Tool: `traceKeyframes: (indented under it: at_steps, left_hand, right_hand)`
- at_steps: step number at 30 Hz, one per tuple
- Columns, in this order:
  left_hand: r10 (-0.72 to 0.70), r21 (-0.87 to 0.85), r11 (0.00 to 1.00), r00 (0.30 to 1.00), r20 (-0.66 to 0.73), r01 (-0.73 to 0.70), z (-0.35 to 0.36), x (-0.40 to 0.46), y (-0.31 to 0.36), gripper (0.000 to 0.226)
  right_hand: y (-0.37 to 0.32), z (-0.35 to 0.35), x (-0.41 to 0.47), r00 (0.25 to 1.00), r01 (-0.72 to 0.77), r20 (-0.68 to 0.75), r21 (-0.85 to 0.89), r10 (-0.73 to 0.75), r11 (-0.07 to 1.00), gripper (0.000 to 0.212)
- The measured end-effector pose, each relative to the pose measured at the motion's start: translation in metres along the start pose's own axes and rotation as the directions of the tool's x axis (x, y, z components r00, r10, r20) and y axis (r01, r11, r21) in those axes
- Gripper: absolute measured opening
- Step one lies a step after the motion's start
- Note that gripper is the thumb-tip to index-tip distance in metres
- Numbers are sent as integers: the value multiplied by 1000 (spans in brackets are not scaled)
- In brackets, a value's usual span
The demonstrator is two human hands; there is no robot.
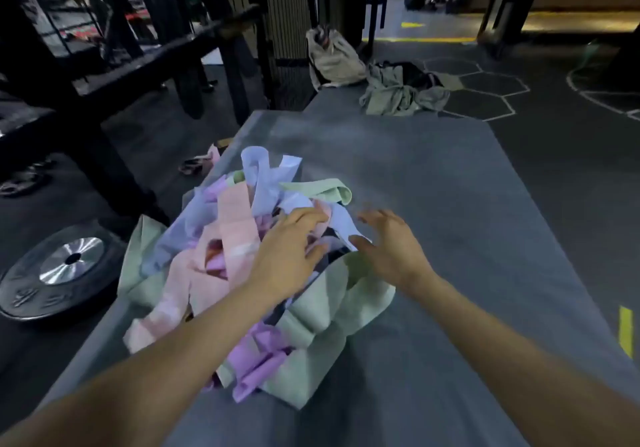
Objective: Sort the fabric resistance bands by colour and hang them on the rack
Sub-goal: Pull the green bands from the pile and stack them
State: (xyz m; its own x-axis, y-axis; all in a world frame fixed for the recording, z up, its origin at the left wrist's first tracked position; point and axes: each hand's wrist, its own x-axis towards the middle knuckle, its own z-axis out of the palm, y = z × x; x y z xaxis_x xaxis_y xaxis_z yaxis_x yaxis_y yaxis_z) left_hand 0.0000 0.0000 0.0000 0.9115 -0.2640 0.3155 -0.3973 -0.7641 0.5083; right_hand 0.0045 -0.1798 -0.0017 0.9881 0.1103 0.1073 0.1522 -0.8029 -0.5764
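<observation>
Reaching into the tangled bands [239, 238] on the counter [433, 176], left hand [291, 249] and right hand [391, 245] spread, holding nothing; soft, light loops likely snag, so pinch one free end.

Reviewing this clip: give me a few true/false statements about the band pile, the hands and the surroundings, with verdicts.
1. The bands lie in one mixed heap of pink, purple, blue and green. True.
2. The left hand rests on top of the pile. True.
3. The right hand grips a green band. False: its fingers are spread and hold nothing.
4. A weight plate lies on the floor to the left of the mat. True.
5. The bands are already sorted into separate colour stacks. False: the colours are tangled together.
</observation>
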Motion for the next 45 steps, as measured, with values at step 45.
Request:
traceKeyframes:
  at_steps: [45]
  left_hand:
    - [-103, -290, 957, 917, -386, -14, -93, -68, 103, 12]
  right_hand:
    - [-47, -83, -101, 955, -95, -195, 513, 223, 853, 20]
